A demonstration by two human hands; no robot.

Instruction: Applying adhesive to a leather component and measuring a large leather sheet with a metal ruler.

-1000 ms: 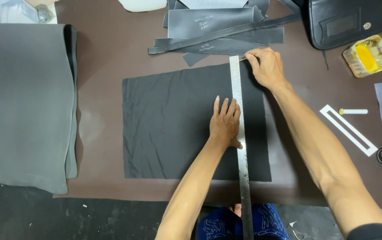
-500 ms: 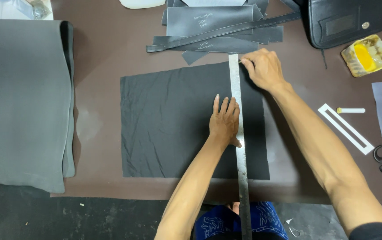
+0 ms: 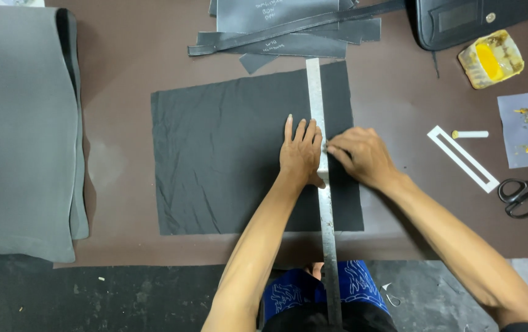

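My right hand (image 3: 362, 157) has slid halfway down the steel ruler (image 3: 317, 123), fingers pinched narrow on something hidden; my left hand (image 3: 301, 154) presses flat, fingers wide, on the black cloth (image 3: 214, 154).

A long steel ruler (image 3: 320, 160) lay lengthwise across a black fabric sheet (image 3: 227, 154) on the brown work surface (image 3: 134, 61). The left hand (image 3: 301, 155) pressed flat on the fabric, touching the ruler's left edge. The right hand (image 3: 359, 157) rested fingertips against its right edge.

Black fabric (image 3: 227, 154), silver ruler (image 3: 317, 104)
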